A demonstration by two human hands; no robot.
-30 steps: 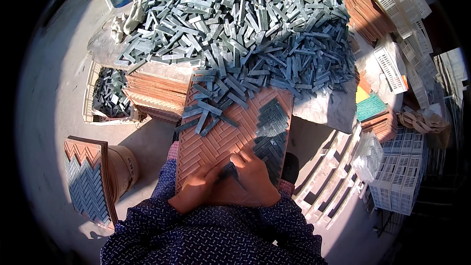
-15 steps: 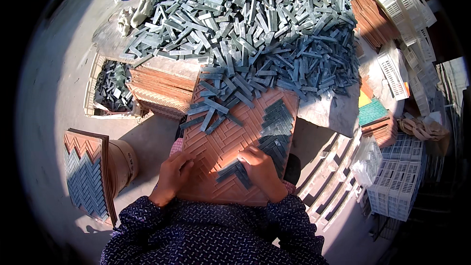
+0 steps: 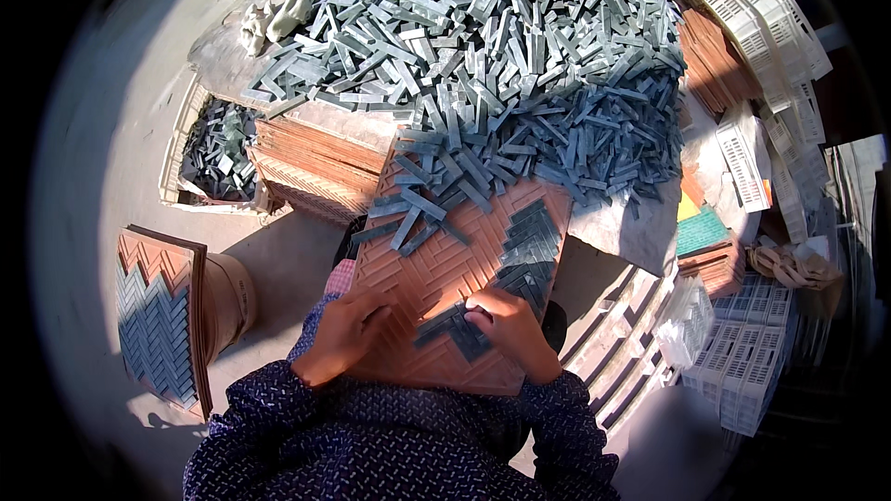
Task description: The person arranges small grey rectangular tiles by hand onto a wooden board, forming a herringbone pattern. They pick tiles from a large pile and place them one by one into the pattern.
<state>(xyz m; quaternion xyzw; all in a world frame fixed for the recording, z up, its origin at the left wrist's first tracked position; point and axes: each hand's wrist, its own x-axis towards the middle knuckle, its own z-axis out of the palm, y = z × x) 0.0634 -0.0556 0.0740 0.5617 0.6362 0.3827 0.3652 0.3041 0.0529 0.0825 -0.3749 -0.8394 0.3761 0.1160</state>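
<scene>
On my lap lies a terracotta-coloured board (image 3: 408,278) moulded with herringbone slots. Dark grey strip tiles (image 3: 529,241) fill a zigzag band along its right side, and a smaller V of strip tiles (image 3: 455,332) sits near the lower middle. My right hand (image 3: 512,329) has its fingers bent together at the top of that V; what is under the fingertips is hidden. My left hand (image 3: 345,332) rests on the board's lower left, its fingers curled toward the thumb, and whatever they hold cannot be made out. Loose strip tiles (image 3: 422,209) lie across the board's upper left.
A large heap of strip tiles (image 3: 483,46) covers the table beyond. Stacked boards (image 3: 316,167) and a crate of dark pieces (image 3: 176,167) stand left. A tiled board (image 3: 153,325) leans by a bucket (image 3: 230,301). White crates (image 3: 742,343) and a slatted pallet (image 3: 603,334) are right.
The whole view has shifted slightly, with the board appearing a little farther right. My right hand has drawn slightly right and down, its thumb now showing more. My left hand stays at the board's lower left.
</scene>
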